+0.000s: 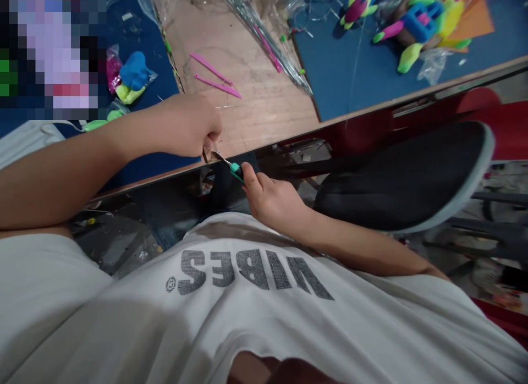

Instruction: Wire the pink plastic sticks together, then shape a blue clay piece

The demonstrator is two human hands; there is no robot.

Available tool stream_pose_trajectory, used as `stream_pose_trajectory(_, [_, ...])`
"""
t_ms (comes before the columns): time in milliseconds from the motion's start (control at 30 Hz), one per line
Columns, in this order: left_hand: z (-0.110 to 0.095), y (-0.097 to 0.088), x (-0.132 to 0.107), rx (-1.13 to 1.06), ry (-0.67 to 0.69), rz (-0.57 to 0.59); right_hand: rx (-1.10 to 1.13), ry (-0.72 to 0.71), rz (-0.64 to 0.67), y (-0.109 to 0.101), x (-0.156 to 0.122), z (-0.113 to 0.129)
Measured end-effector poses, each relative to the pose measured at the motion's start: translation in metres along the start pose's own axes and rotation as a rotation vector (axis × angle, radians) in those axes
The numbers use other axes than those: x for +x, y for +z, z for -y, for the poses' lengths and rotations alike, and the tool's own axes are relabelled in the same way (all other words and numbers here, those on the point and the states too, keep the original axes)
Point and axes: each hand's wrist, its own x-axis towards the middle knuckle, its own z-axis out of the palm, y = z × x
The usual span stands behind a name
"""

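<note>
My left hand (187, 125) is closed in a fist at the near edge of the wooden table (264, 106), its fingertips pinching something thin that I cannot make out. My right hand (270, 197) is just below the table edge, fingers wrapped round a small tool with a green handle (236, 170) and a metal tip. The tip points up and left and meets the fingertips of the left hand. Both forearms reach in over my white shirt.
Two pink strips (216, 78) lie on the bare wood. A bundle of thin rods in clear plastic (268, 43) lies across it. Bright foam flower pieces (416, 21) sit on the blue mat at top right, bagged foam pieces (130, 76) at left. A black chair seat (412, 175) stands right.
</note>
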Motion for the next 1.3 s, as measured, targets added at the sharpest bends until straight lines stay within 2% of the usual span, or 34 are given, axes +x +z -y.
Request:
stream_pose_trajectory(400, [0.008, 0.004, 0.001, -0.058, 0.064, -0.051, 0.059, 0.038, 0.081, -0.003, 0.004, 0.002])
stream_pose_trajectory(533, [0.016, 0.005, 0.001, -0.215, 0.137, -0.052, 0.192, 0.137, 0.150, -0.004, 0.007, 0.005])
stream_pose_trajectory(600, [0.021, 0.006, 0.000, -0.278, 0.149, -0.053, 0.321, 0.182, 0.129, 0.001, 0.005, 0.004])
stream_pose_trajectory(700, [0.025, 0.007, 0.000, -0.295, 0.175, -0.055, 0.642, 0.222, -0.072, 0.018, -0.001, 0.001])
stream_pose_trajectory(833, [0.015, 0.004, -0.004, -0.367, 0.189, -0.109, 1.293, 0.418, -0.501, 0.037, -0.002, -0.001])
stream_pose_trajectory(900, [0.002, 0.005, -0.008, -0.422, 0.168, -0.203, 1.628, 0.496, -0.626, 0.037, 0.007, 0.000])
stream_pose_trajectory(967, [-0.011, 0.010, -0.013, -0.439, 0.141, -0.408, 1.849, 0.554, -0.643, 0.031, 0.020, 0.000])
stream_pose_trajectory(1067, [-0.027, 0.019, -0.022, -0.504, 0.192, -0.609, 1.933, 0.614, -0.681, 0.019, 0.038, 0.000])
stream_pose_trajectory(1167, [-0.038, 0.024, -0.029, -0.478, 0.151, -0.636, 1.940, 0.591, -0.777, 0.010, 0.050, 0.003])
stream_pose_trajectory(1300, [-0.047, 0.026, -0.034, -0.495, 0.102, -0.610, 1.960, 0.546, -0.829, 0.006, 0.059, 0.011])
